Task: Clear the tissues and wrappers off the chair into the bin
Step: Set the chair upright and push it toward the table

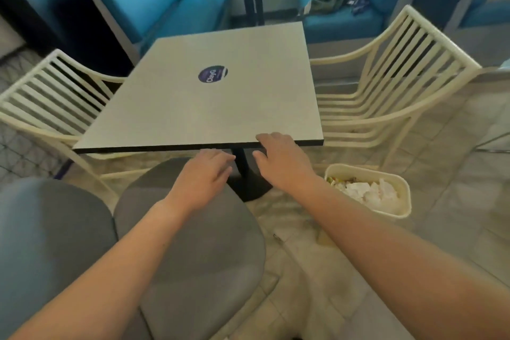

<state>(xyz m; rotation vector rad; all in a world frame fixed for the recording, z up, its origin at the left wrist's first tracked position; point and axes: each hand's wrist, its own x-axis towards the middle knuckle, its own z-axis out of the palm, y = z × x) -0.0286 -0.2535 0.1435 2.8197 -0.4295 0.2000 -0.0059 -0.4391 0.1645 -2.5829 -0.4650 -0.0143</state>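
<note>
A grey cushioned chair seat (198,251) lies right below me, and no tissue or wrapper shows on its visible surface. My left hand (205,176) hovers over its far edge, palm down, fingers relaxed and holding nothing. My right hand (281,160) reaches toward the near edge of the table (193,107), fingers loosely spread and empty; its fingertips are at the table's edge. A cream bin (397,211) stands on the floor to the right, holding crumpled white tissues (367,190) and some coloured wrappers (338,180).
A second grey seat (47,232) sits at my left. Cream slatted chairs stand on the left (47,91) and right (397,83) of the table. The table's black pedestal base (248,185) is between my hands. Blue booth seats (154,0) fill the background.
</note>
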